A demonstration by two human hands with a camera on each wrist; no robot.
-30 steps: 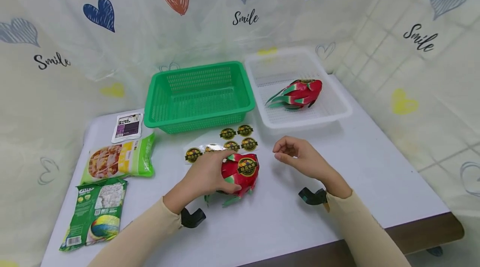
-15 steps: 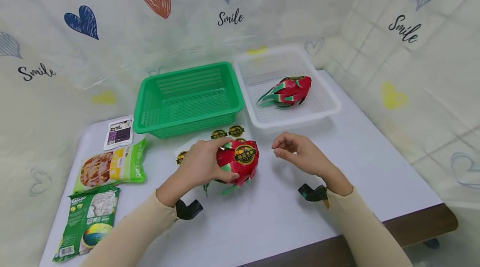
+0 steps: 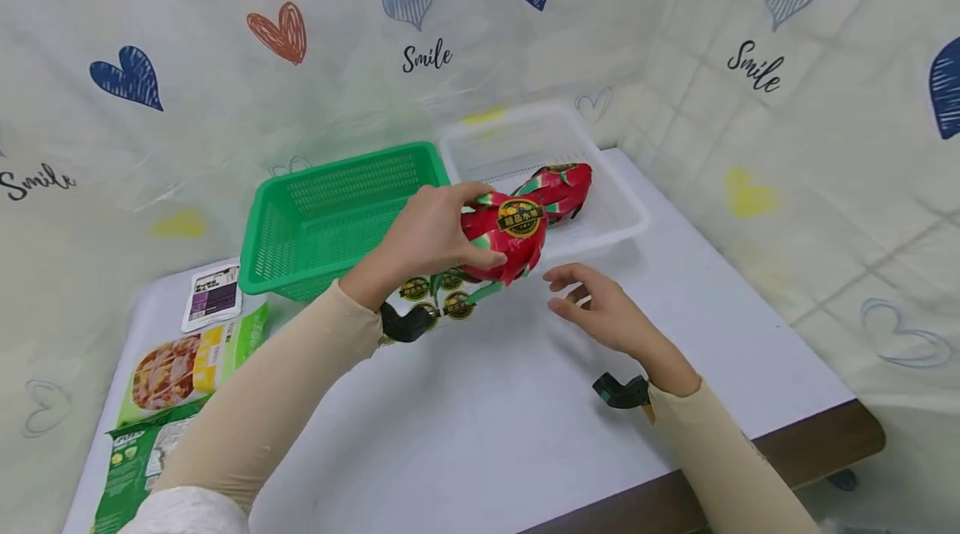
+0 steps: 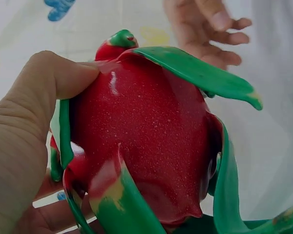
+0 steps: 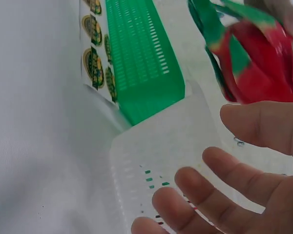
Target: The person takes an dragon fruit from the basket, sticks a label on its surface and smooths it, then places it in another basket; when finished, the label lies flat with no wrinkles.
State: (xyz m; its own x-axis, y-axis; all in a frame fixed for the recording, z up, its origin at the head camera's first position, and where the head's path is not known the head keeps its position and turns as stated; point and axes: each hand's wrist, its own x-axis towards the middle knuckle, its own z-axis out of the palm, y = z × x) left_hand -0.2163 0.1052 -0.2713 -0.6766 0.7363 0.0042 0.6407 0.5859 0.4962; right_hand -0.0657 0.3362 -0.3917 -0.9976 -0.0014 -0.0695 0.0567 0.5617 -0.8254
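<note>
My left hand (image 3: 427,234) grips a red dragon fruit (image 3: 517,255) with green leaf tips, raised above the table. A round black-and-gold sticker (image 3: 522,217) sits on its upper side. In the left wrist view the thumb presses the side of the fruit (image 4: 141,126), with fingers partly hidden behind it. Close by on the right, my right hand (image 3: 603,313) hovers with relaxed, spread fingers and holds nothing. A second dragon fruit (image 3: 570,188) lies in the white basket (image 3: 630,222), partly covered by the held one. Under the left hand is a sheet of round stickers (image 3: 438,292).
A green basket (image 3: 281,284) stands left of the white one at the back of the table. Along the left edge lie a small white-and-purple packet (image 3: 212,298), a green-and-yellow food bag (image 3: 172,371) and a green bag (image 3: 123,471). The wooden table edge (image 3: 817,442) runs along the front.
My left hand has lifted the dragon fruit off the table and carried it up and forward toward the white basket. The right hand stays nearly in place, its fingers a little more spread.
</note>
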